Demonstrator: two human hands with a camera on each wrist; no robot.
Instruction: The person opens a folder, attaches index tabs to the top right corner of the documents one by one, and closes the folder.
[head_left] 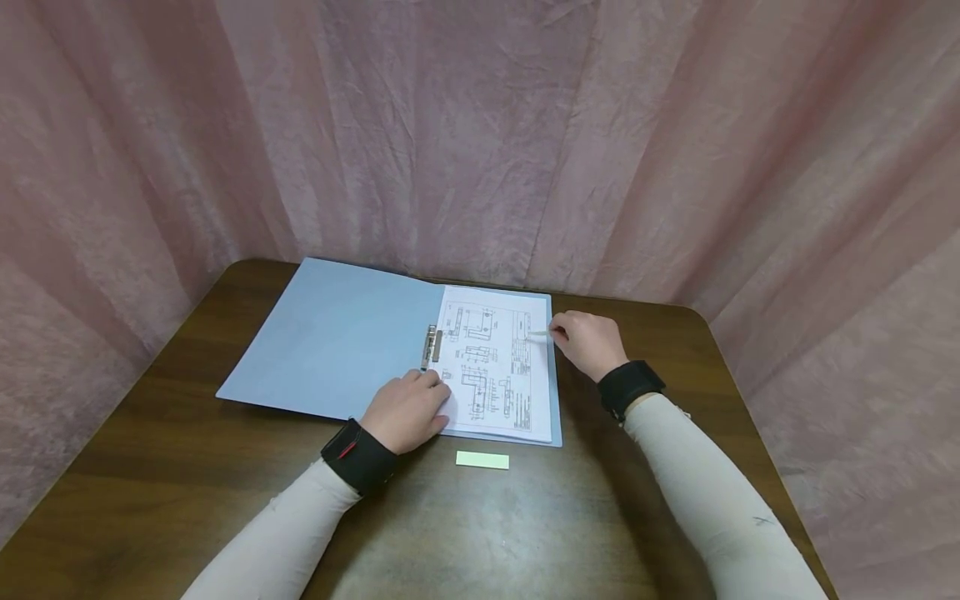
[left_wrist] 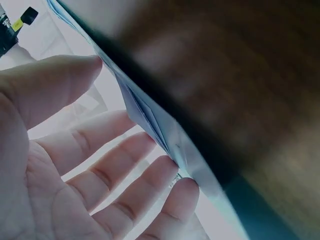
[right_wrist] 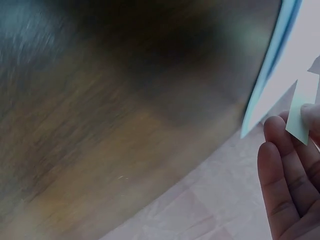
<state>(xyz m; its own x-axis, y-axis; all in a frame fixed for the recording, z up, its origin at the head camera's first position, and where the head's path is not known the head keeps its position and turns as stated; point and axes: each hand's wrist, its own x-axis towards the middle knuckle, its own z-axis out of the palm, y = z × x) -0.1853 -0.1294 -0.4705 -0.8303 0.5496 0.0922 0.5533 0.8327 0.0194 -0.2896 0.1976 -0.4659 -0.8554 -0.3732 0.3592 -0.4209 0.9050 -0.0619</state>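
A light blue folder (head_left: 330, 333) lies spread on the table, with printed sheets of technical drawings (head_left: 495, 358) on its right side. At its spine is a metal binder clip (head_left: 431, 347). My left hand (head_left: 407, 410) rests at the lower left of the sheets, just below the clip; in the left wrist view its fingers (left_wrist: 117, 155) lie loosely extended against the paper edges. Over the right edge of the sheets, my right hand (head_left: 590, 340) pinches a narrow pale sticky note (right_wrist: 301, 107) between thumb and fingers. The note's free end points left over the drawing.
A light green pad of sticky notes (head_left: 482, 460) lies on the brown wooden table (head_left: 135, 467) in front of the folder. Pink curtains (head_left: 480, 142) hang close behind the table's back edge and along its sides.
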